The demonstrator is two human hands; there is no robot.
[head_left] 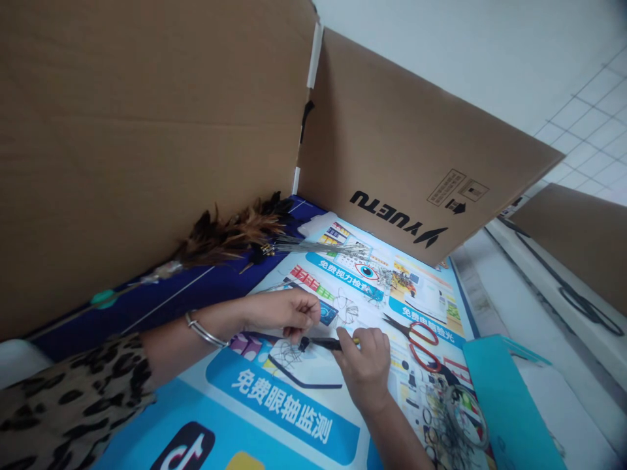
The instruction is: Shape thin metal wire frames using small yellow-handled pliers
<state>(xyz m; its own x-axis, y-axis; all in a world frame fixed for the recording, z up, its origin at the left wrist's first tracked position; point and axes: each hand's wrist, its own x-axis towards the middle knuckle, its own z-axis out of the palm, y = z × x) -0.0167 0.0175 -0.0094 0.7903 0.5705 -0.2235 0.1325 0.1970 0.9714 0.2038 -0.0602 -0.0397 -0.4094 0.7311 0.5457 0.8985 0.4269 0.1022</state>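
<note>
Presently recorded: both hands closed at a slim dark tool, mid-worktop

A slim dark hand tool with a yellow mark on its shaft is held in the right hand, whose fingers are curled tightly round the handle end. The tool is kept nearly level, just above the glossy blue-and-white printed poster by which the worktop is covered, near the worktop's middle. Its dark tip is met by the left hand, whose thumb and forefinger are pinched narrowly together there. What is pinched between them is too small to be told. A silver metal bangle is worn at the left wrist, next to a leopard-print sleeve.

A tangle of thin grey wire is seen on the poster directly under the left hand. Red-handled steel scissors are laid just beside the right hand, toward the worktop's right edge. A heap of small wire rings is noted at the near right corner, beside a flat teal card folder.

Brown and black feathers and a bundle of straight silver wires are laid along the far left edge, close against the brown corrugated cardboard walls stood round the worktop's far side.
</note>
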